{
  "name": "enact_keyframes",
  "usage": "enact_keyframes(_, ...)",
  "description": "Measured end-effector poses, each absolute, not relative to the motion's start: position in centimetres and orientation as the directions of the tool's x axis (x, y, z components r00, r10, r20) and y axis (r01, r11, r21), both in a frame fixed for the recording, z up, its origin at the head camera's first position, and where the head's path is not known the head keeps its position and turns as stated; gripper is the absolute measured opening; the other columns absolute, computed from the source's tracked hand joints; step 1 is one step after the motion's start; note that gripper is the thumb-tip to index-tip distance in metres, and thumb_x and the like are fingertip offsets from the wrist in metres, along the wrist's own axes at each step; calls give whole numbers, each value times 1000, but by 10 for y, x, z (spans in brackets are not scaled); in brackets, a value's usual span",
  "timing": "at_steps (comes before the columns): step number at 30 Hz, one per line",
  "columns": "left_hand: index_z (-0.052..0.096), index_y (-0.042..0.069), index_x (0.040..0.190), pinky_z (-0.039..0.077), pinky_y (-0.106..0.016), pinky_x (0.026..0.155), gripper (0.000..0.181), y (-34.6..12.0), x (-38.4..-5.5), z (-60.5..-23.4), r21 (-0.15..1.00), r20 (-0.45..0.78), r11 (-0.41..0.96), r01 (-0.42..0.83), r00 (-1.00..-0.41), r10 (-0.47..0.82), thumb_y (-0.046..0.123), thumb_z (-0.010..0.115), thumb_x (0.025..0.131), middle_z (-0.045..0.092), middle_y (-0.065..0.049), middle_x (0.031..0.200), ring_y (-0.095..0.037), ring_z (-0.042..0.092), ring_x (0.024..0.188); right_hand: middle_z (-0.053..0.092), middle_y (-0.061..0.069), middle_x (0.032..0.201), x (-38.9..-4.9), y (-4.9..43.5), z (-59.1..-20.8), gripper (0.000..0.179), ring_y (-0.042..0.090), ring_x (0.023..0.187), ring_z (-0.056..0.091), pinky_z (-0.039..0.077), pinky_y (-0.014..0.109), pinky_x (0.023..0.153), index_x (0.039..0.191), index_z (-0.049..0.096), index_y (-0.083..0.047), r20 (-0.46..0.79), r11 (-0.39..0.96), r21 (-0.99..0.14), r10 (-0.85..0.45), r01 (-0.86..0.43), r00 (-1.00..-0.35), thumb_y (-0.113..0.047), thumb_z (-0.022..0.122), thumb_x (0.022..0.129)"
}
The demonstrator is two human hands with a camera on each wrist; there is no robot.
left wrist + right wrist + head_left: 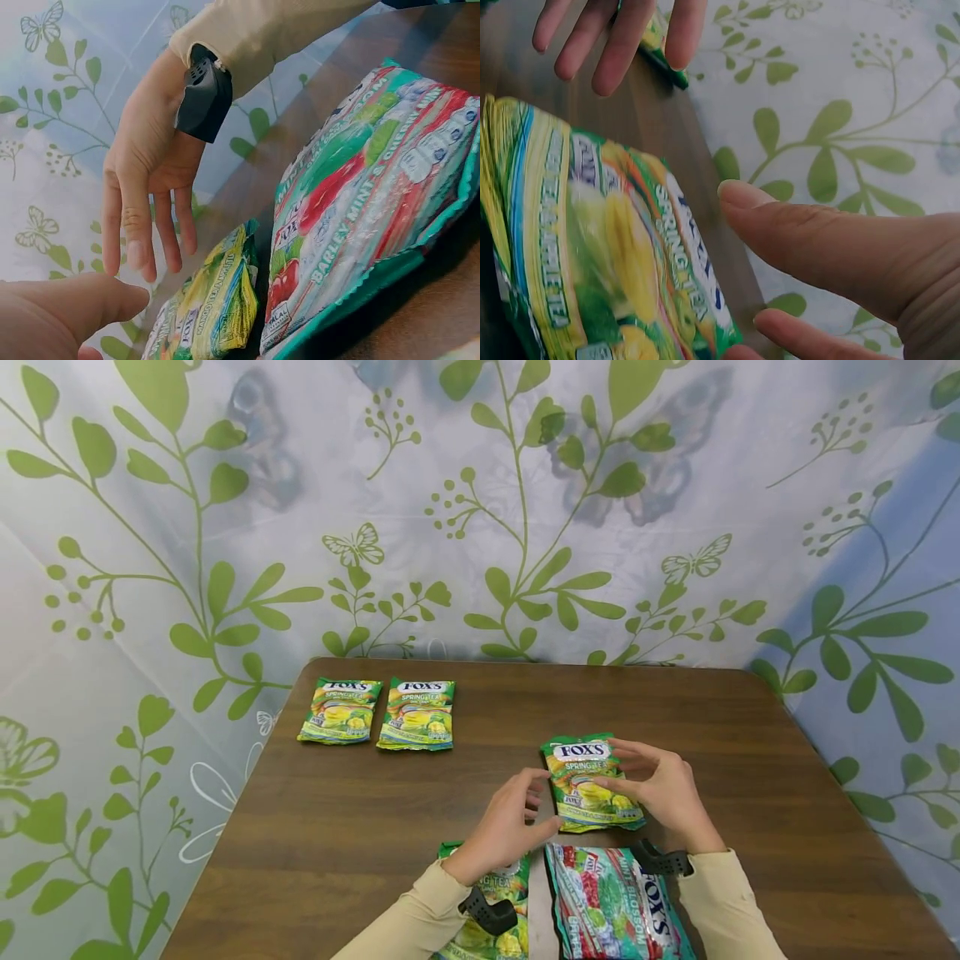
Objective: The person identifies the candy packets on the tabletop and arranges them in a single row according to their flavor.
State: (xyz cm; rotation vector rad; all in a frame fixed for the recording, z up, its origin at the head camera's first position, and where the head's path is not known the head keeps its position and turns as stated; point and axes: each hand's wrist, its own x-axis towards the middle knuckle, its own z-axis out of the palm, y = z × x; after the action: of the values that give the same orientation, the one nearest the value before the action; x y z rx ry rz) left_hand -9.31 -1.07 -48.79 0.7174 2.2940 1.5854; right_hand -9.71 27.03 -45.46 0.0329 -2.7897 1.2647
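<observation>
A green and yellow bag of Fox's Spring Tea candy (pixel 588 781) lies face up on the table between my two hands. My left hand (pixel 517 814) is at the bag's left edge, its fingers loosely bent and nothing in them. On the other side, my right hand (pixel 667 785) has its thumb and fingers spread over the bag's right edge. In the right wrist view the thumb (pixel 810 247) hovers off the bag (pixel 622 240). Below the hands are a red and teal Fox's candy bag (pixel 611 902) and another Spring Tea bag (pixel 487 935), partly hidden by my left forearm.
Two more Spring Tea bags, one (pixel 341 712) at the far left corner and one (pixel 416 715) beside it, lie side by side on the brown wooden table (pixel 337 827). A leaf-patterned curtain (pixel 480 510) hangs behind the table and along its sides.
</observation>
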Motion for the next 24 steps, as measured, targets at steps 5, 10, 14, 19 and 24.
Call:
enact_keyframes(5, 49, 2, 157, 58, -36, 93, 64, -3, -100, -488, 926, 57, 290, 243, -847, 529, 19, 78, 104, 59, -23, 136, -37, 65, 114, 68, 27, 141, -100, 279, -461, 70, 47, 118, 71, 63, 57, 87, 152, 65, -7, 32, 639, -769, 20, -12, -999, -32, 93, 93)
enact_keyframes(10, 49, -1, 155, 59, -34, 90, 64, 3, -107, -490, 922, 54, 302, 242, -854, 517, 16, 80, 102, 59, -23, 131, -36, 66, 109, 67, 28, 143, -102, 285, -466, 72, 48, 117, 72, 64, 55, 87, 153, 64, -5, -7, 632, -775, 16, 15, -1000, -33, 92, 93)
enact_keyframes(14, 50, 0, 154, 59, -34, 90, 64, 10, -110, -491, 933, 19, 302, 198, -863, 505, 15, 81, 100, 57, -21, 129, -35, 67, 110, 66, 29, 143, -103, 288, -471, 72, 49, 117, 72, 64, 55, 89, 152, 64, -4, -33, 616, -786, 25, 42, -999, -33, 92, 93)
enact_keyframes(19, 53, 0, 151, 59, -34, 91, 61, 16, -113, -492, 939, -17, 307, 153, -874, 486, 13, 82, 98, 57, -19, 127, -36, 66, 112, 66, 31, 142, -105, 290, -477, 70, 48, 113, 73, 64, 55, 88, 151, 65, -2, -34, 605, -795, 18, 39, -999, -32, 92, 93)
enact_keyframes(24, 56, 0, 146, 58, -31, 88, 58, 20, -116, -493, 927, -29, 341, 152, -881, 472, 13, 83, 97, 57, -15, 122, -33, 65, 109, 65, 31, 143, -106, 291, -477, 68, 49, 113, 72, 63, 56, 90, 150, 66, -3, -49, 595, -802, 15, 48, -999, -31, 91, 94)
